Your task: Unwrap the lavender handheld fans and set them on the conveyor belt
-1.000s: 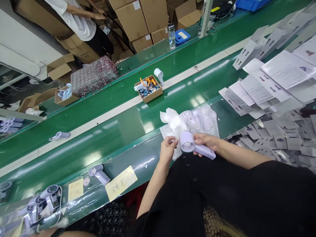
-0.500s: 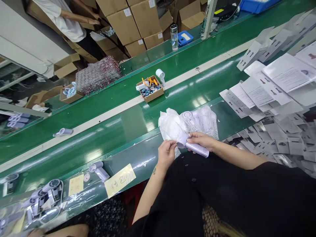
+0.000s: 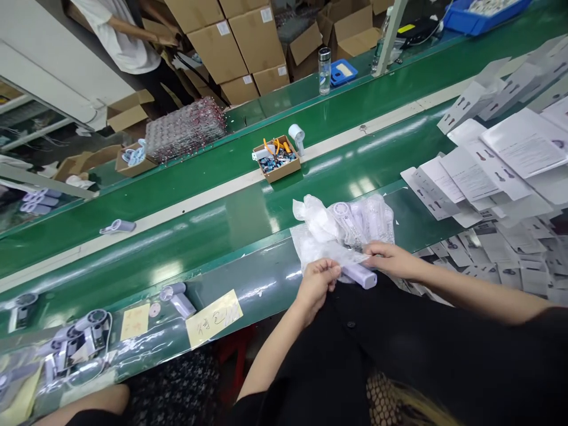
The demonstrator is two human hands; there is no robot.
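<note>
A lavender handheld fan [image 3: 362,276] lies tilted at the table's near edge, its handle sticking out of a translucent plastic bag [image 3: 339,253]. The bag covers the fan's head. My left hand [image 3: 317,287] is closed, pinching the bag's edge on the left of the handle. On the other side, my right hand [image 3: 385,258] has its fingers closed on the bag's opposite edge. Just beyond my hands are several fans in bubble bags [image 3: 371,218] and a crumpled white bag [image 3: 317,218].
Stacked white printed boxes [image 3: 506,160] stand on the right. A carton of tools and small parts [image 3: 281,168] sits across the green belt beside an upright pale fan [image 3: 296,135]. Leftward are a handwritten yellow note [image 3: 213,319] and another fan [image 3: 178,299]. A person [image 3: 119,35] stands behind.
The fan's head has gone into the plastic bag, leaving the handle out. My right hand has moved from the fan to the bag's edge.
</note>
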